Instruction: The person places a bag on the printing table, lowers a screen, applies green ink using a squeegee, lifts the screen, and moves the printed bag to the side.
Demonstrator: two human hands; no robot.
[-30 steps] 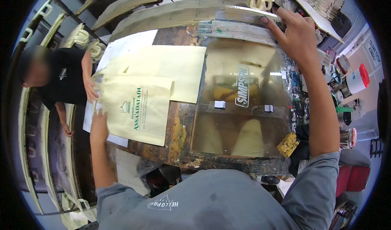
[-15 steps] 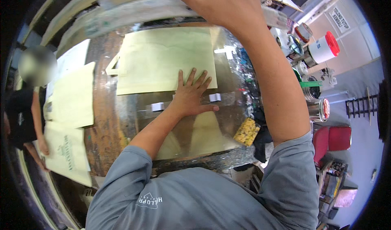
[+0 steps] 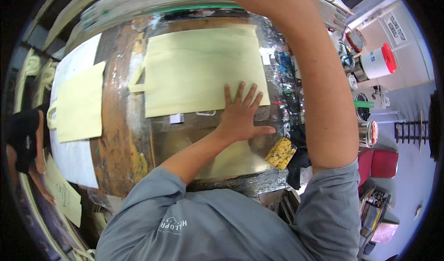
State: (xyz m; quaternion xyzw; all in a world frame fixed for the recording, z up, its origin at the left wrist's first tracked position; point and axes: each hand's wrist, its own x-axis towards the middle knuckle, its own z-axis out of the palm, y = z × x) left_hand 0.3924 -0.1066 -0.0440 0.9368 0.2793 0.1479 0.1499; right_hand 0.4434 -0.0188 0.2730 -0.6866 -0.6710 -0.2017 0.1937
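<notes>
A pale yellow cloth tote bag (image 3: 203,71) lies flat on the worktable, its handle (image 3: 136,81) toward the left. My left hand (image 3: 240,115) rests at the bag's near edge, fingers spread on the cloth and thumb pointing right. My right forearm (image 3: 319,90) reaches far up past the bag's right side. The wrist and hand run out at the top edge, so the right fingers are hidden. Beyond the bag stands a long pale frame (image 3: 125,13) with a green lower edge. A small white block (image 3: 176,118) sits by the bag's near edge.
A stained yellow sponge (image 3: 280,153) and black cloth lie at the table's right front. Paint cans and a white tub with red lid (image 3: 377,62) stand right. Another tote bag (image 3: 81,103) lies left. A co-worker (image 3: 27,141) holds a printed bag (image 3: 64,191) there.
The view has shifted, putting the bag and my left hand farther right. My right hand has gone mostly out at the top. The co-worker's printed bag has moved left off the table.
</notes>
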